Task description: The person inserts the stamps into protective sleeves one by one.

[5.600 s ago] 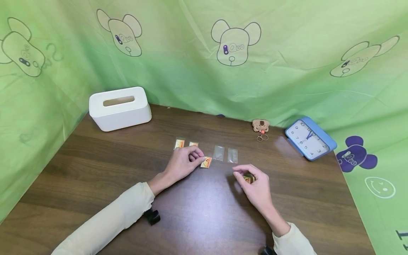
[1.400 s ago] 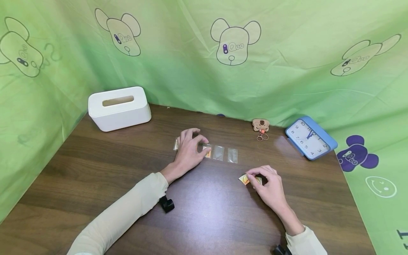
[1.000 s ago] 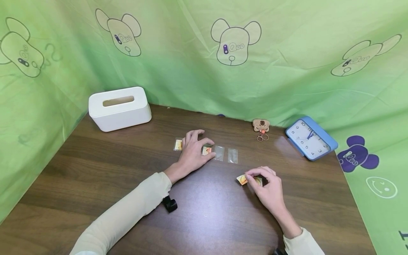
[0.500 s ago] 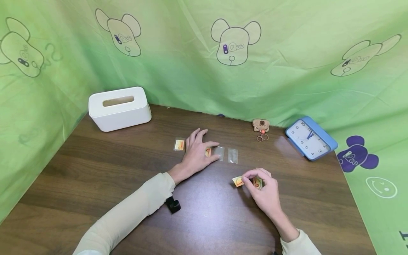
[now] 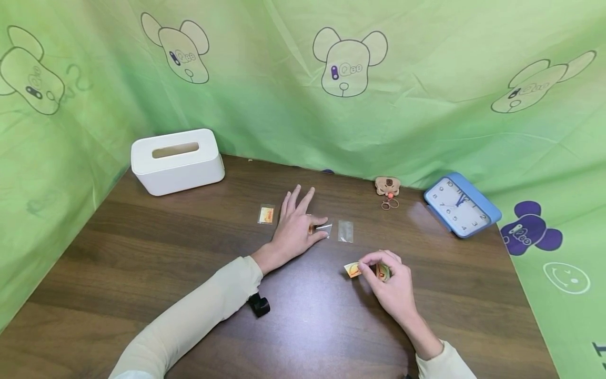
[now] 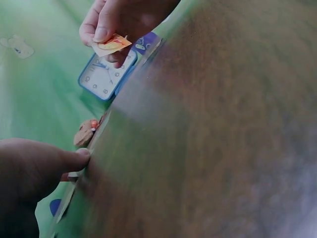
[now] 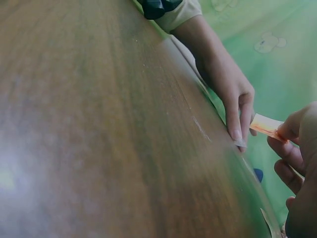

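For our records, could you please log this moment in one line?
left hand: pinches clear rectangular plastic pouch; right hand: pinches yellow-orange rectangular card; matching pouch: on brown wooden table

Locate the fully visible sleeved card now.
In the head view, the sleeved card lies left of centre on the wooden table, just left of the left hand; the white tissue box stands farther left.

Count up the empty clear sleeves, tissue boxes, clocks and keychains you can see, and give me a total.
Empty clear sleeves: 2
Tissue box: 1
Clock: 1
Keychain: 1
Total: 5
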`<state>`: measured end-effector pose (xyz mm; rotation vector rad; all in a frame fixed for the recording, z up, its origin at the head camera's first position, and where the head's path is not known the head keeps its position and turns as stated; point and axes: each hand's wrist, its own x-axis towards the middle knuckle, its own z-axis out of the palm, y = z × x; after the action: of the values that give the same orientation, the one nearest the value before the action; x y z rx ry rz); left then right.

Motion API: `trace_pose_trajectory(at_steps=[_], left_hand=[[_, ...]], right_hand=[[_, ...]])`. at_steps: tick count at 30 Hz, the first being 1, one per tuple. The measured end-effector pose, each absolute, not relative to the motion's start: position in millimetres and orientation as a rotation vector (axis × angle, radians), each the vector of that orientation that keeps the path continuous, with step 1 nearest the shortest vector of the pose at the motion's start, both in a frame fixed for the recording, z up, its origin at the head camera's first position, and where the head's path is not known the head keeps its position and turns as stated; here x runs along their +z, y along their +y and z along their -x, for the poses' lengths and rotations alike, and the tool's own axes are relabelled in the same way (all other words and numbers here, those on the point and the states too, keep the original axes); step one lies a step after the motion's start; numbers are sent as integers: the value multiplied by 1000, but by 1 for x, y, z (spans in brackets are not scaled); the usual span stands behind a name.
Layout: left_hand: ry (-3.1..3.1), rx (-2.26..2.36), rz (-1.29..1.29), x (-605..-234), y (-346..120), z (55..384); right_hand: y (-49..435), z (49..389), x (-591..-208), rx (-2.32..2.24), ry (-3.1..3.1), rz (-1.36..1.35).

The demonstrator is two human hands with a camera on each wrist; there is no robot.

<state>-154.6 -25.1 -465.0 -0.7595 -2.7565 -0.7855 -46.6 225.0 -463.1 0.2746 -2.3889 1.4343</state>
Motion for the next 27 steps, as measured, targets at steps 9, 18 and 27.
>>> trace_pose_trajectory(at_steps=[9, 18, 27], left_hand=[[-2728, -850, 740, -465, -24, 152], [-2700, -963, 712, -460, -25, 144], [-2627, -1169, 720, -455, -33, 131]], right_hand=[[225, 47, -464, 1436, -2388, -274], [224, 47, -464, 1459, -2377, -274], [222, 44, -462, 1479, -2368, -270]])
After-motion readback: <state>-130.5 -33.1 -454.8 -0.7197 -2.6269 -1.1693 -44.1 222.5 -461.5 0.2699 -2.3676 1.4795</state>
